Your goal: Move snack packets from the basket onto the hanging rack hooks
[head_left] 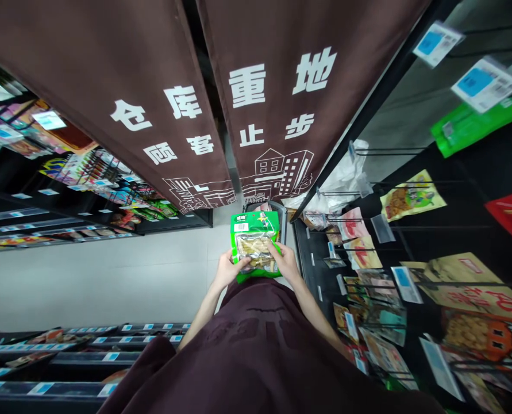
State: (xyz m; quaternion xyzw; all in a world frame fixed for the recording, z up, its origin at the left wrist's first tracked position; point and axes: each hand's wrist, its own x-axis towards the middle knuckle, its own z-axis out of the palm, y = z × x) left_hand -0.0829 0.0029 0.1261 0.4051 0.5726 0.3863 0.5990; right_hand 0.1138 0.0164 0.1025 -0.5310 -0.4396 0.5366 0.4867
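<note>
A green snack pouch (258, 246) with a clear front window is in both hands, just in front of the person's dark apron (260, 333). The left hand (230, 269) grips its lower left corner, thumb laid over the window; the right hand (285, 261) pinches the right edge, its thumb also on the front. The fingers behind are hidden, so I cannot tell whether a second pouch sits underneath, though green shows below the bottom edge.

Past the pouch stands a grey basket (284, 221) with other packs partly visible in it. Both grips sit low, so the printed top could tip forward if the thumbs slacken, and the glossy film may let the pouch slide out, onto the basket's packs or the tiled floor (165, 259). Squeezing harder could crease the window or crush the contents.

The rack (299, 253) close on the right is another hazard: a swing that way might catch hanging packets or a price tag (406, 284). The brown curtain (277, 34) ahead could brush a raised arm.
</note>
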